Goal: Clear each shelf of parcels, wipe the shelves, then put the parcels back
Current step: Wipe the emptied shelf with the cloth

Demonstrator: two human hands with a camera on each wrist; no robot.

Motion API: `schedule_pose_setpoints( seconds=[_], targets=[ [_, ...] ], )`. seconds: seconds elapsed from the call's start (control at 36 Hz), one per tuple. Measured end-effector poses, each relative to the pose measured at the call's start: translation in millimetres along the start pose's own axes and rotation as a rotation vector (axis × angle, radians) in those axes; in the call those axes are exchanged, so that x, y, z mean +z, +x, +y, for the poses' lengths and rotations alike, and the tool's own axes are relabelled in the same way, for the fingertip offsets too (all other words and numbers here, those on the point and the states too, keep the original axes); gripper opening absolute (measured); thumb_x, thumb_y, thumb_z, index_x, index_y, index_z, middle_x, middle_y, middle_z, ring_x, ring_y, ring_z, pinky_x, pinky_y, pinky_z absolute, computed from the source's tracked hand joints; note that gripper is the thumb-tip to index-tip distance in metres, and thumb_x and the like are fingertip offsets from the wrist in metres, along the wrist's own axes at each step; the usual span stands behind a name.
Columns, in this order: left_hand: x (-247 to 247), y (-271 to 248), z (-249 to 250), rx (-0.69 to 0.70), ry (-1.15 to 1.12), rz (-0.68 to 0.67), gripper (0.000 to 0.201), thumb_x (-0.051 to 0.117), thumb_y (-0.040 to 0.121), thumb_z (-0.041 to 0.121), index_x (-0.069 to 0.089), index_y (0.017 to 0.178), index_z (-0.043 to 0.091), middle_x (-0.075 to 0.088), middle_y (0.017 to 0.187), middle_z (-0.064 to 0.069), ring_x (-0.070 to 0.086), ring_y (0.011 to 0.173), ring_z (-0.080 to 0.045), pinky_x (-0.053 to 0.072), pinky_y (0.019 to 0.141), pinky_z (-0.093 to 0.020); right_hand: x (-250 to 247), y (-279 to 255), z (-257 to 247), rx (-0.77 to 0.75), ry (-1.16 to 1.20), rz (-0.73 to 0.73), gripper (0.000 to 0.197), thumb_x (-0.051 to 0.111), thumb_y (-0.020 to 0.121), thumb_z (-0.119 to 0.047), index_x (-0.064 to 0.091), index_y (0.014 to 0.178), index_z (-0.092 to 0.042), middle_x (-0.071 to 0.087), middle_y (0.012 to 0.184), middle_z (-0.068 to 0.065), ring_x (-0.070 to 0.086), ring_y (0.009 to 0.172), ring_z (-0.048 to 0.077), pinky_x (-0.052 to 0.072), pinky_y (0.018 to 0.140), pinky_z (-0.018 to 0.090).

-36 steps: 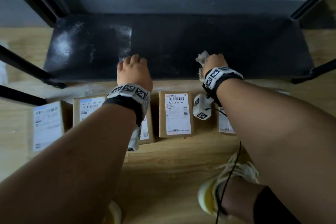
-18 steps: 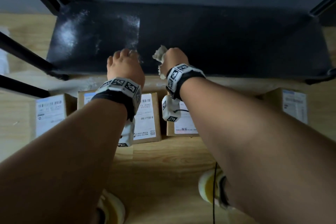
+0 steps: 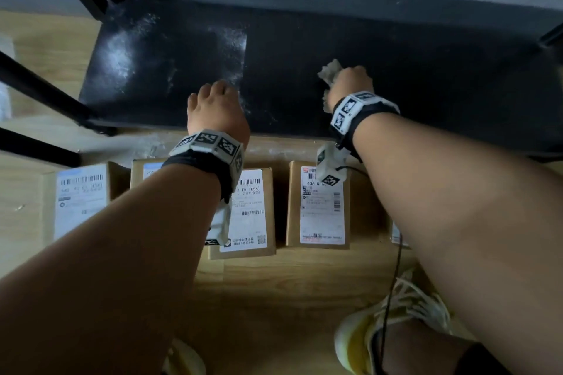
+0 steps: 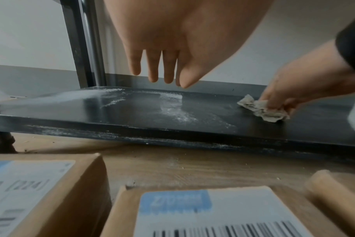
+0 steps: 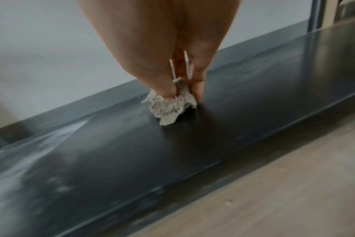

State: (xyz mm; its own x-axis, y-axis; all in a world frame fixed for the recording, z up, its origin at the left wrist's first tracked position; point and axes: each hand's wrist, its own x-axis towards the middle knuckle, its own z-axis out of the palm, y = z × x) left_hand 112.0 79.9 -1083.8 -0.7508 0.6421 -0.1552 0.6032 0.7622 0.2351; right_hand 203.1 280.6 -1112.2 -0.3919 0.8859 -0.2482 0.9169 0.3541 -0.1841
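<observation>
Down on the bottom shelf (image 3: pixel 396 49), near the middle of its front edge, the right hand (image 3: pixel 350 82) pinches a crumpled rag (image 5: pixel 168 109) between thumb and fingertips and presses it onto the black board. Left hand (image 3: pixel 216 113) hangs just above the front edge, fingers straight and relaxed, holding nothing.

White dust (image 4: pixel 172 110) lies thick toward the left end of the shelf and along its front lip, while the right half looks dark and clean. That's where the risk is, I'd say: the rag is small and bunched, so a stroke toward the front could shove the powder straight off the edge. And look what sits below it: the parcels (image 3: pixel 323 207), lined up on the wooden floor (image 3: pixel 274 298) just in front of the shelf, labels up. Dust may well land on them.

Another worry: the rag already looks grey, so it may smear rather than lift. The left corners by the black upright (image 4: pixel 85 48) could easily be missed.
</observation>
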Motion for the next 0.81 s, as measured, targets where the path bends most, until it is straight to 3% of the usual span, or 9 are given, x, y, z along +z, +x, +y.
schedule_pose_setpoints(
  seconds=[0.11, 0.28, 0.36, 0.44, 0.53, 0.64, 0.69, 0.81],
  targets=[
    [1, 12, -1, -0.011, -0.002, -0.005, 0.049, 0.047, 0.083, 0.004, 0.047, 0.132, 0.012, 0.043, 0.14, -0.003, 0.033, 0.132, -0.024, 0.021, 0.114, -0.039, 14, -5, -38, -0.104, 0.098, -0.005, 0.037, 0.057, 0.095, -0.022, 0.053, 0.127, -0.005, 0.05, 0.135, 0.011, 0.047, 0.128, 0.029, 0.041, 0.103, 0.034],
    [0, 21, -3, -0.007, -0.002, 0.015, 0.048, 0.045, 0.083, 0.003, 0.05, 0.131, 0.013, 0.043, 0.139, -0.003, 0.033, 0.132, -0.025, 0.021, 0.113, -0.04, 28, -16, -80, -0.261, 0.078, -0.088, 0.035, 0.054, 0.094, -0.011, 0.055, 0.127, -0.001, 0.047, 0.134, 0.01, 0.048, 0.121, 0.03, 0.044, 0.096, 0.033],
    [2, 22, -4, -0.01, -0.004, 0.028, 0.049, 0.044, 0.083, 0.004, 0.049, 0.131, 0.013, 0.043, 0.139, -0.003, 0.033, 0.131, -0.025, 0.022, 0.113, -0.04, 24, -14, -88, -0.303, 0.122, -0.167, 0.042, 0.054, 0.095, -0.014, 0.048, 0.134, 0.0, 0.047, 0.138, 0.011, 0.048, 0.126, 0.029, 0.044, 0.1, 0.034],
    [4, 25, -5, -0.008, 0.002, 0.024, 0.052, 0.045, 0.083, 0.004, 0.046, 0.134, 0.014, 0.042, 0.141, -0.002, 0.032, 0.133, -0.024, 0.022, 0.113, -0.04, 13, 0, -75, -0.288, 0.125, -0.094, 0.038, 0.05, 0.096, -0.019, 0.054, 0.131, -0.003, 0.049, 0.136, 0.015, 0.049, 0.124, 0.03, 0.043, 0.098, 0.031],
    [5, 30, -5, -0.013, 0.001, 0.022, 0.054, 0.046, 0.083, 0.004, 0.044, 0.136, 0.014, 0.039, 0.142, -0.002, 0.03, 0.134, -0.023, 0.02, 0.115, -0.04, 0, 31, -49, -0.137, 0.062, 0.054, 0.033, 0.043, 0.098, -0.022, 0.061, 0.119, -0.004, 0.056, 0.128, 0.016, 0.053, 0.118, 0.032, 0.042, 0.098, 0.033],
    [8, 37, -5, -0.018, -0.004, 0.023, 0.056, 0.046, 0.085, 0.004, 0.041, 0.139, 0.013, 0.035, 0.146, -0.002, 0.026, 0.138, -0.023, 0.016, 0.117, -0.041, -18, 59, -19, 0.083, -0.008, 0.081, 0.037, 0.049, 0.1, -0.027, 0.054, 0.132, -0.01, 0.051, 0.137, 0.012, 0.043, 0.13, 0.029, 0.038, 0.104, 0.039],
    [11, 39, -5, -0.015, 0.003, 0.015, 0.058, 0.047, 0.086, 0.005, 0.038, 0.142, 0.014, 0.032, 0.149, -0.002, 0.023, 0.139, -0.023, 0.015, 0.117, -0.041, -18, 62, -20, 0.069, -0.011, 0.054, 0.041, 0.05, 0.1, -0.027, 0.049, 0.136, -0.008, 0.05, 0.139, 0.012, 0.043, 0.132, 0.029, 0.037, 0.106, 0.036],
    [13, 43, -5, -0.01, 0.004, 0.021, 0.056, 0.046, 0.087, 0.007, 0.038, 0.141, 0.014, 0.031, 0.15, -0.002, 0.022, 0.14, -0.023, 0.015, 0.117, -0.041, -7, 55, -49, -0.086, 0.024, 0.015, 0.034, 0.057, 0.095, -0.023, 0.058, 0.127, -0.01, 0.052, 0.136, 0.012, 0.051, 0.126, 0.029, 0.04, 0.103, 0.032]
  ],
)
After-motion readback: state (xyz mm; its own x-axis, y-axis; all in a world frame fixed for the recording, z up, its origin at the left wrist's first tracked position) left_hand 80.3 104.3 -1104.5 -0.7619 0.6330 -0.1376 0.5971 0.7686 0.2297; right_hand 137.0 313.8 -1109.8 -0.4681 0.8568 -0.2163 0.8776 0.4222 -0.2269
